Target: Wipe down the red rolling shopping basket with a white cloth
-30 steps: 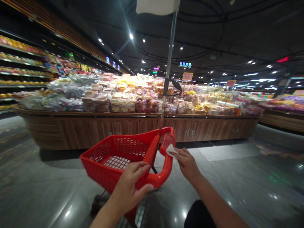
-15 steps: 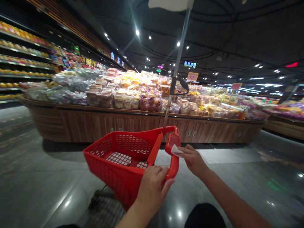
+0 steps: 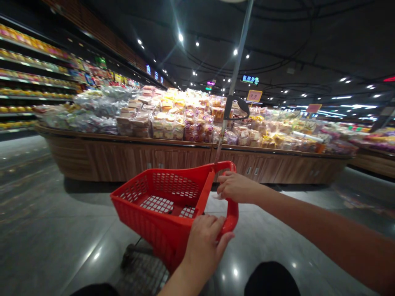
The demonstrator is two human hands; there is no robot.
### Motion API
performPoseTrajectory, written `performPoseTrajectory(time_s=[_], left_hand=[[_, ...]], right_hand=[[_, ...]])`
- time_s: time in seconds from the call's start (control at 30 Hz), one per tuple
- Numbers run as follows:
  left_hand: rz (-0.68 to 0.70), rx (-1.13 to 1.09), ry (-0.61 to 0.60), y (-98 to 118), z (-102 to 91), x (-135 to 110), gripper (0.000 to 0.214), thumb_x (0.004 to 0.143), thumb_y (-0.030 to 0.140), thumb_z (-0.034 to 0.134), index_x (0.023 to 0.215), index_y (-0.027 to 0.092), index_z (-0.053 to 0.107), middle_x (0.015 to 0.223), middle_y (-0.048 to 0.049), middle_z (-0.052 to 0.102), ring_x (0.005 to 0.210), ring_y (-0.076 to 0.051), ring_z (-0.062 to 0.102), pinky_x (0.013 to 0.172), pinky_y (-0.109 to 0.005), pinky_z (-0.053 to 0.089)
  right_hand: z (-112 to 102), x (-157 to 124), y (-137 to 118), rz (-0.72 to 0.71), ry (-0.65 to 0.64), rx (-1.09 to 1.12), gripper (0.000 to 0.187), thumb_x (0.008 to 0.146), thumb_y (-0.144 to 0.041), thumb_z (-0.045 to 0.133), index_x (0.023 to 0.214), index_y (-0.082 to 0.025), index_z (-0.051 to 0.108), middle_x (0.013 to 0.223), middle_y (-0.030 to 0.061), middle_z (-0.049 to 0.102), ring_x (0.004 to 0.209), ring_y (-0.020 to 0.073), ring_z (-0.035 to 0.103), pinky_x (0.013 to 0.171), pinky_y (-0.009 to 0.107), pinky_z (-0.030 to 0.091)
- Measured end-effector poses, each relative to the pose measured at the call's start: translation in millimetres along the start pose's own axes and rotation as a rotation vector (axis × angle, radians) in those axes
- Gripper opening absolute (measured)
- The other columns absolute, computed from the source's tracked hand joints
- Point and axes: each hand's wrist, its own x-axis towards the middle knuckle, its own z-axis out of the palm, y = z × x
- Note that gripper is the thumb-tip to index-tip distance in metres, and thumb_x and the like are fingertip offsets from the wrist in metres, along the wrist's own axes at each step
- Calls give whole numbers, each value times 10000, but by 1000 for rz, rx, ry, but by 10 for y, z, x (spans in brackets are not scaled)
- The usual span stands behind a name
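Note:
A red shopping cart [image 3: 140, 216] with a perforated plastic basket stands in front of me, its grated bottom bare. At the near end of its red handle [image 3: 233, 214], my left hand [image 3: 206, 236] is closed round the corner where handle and basket rim meet. My right hand [image 3: 236, 187] is wrapped over the handle's middle part, fingers curled to the inner side. A white tissue [image 3: 218, 196] pokes out below those fingers, pressed against the handle; most of it is hidden.
Beyond the cart runs a long wooden display counter [image 3: 148, 154] heaped with packaged bread and snacks. A pole [image 3: 238, 61] with a dark grey clip [image 3: 228, 107] rises by the handle's far end. Stocked shelves [image 3: 33, 78] line the left. The floor [image 3: 89, 230] is shiny grey tile.
My right hand has moved from the handle's outer side over its top and inward, taking the tissue along. My left hand keeps its hold. The view has shifted slightly.

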Motion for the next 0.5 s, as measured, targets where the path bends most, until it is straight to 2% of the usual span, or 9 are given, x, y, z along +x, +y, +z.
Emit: performPoseTrajectory(time_s=[0.13, 0.3, 0.5], left_hand=[[-3, -10, -9, -9, -9, -10, 307, 822, 432, 555, 1027, 212, 616, 829, -49, 644, 811, -236, 575, 749, -421, 453], [-4, -9, 3, 0, -15, -7, 295, 813, 430, 569, 1004, 211, 626, 816, -49, 643, 806, -233, 576, 761, -421, 453], [-3, -20, 0, 2, -20, -18, 299, 818, 427, 562, 1017, 212, 619, 821, -49, 641, 809, -235, 575, 758, -423, 455]], right_hand=[[-53, -12, 3, -9, -60, 25, 223, 871, -213, 561, 702, -226, 707, 711, 13, 694, 794, 167, 530, 734, 319, 292], [40, 45, 46, 21, -1, 5, 164, 887, -226, 547, 858, -231, 709, 824, 18, 712, 891, 183, 523, 735, 317, 291], [13, 29, 0, 49, -76, 68, 320, 880, -357, 540, 666, -190, 710, 701, 53, 694, 752, 173, 530, 712, 309, 317]])
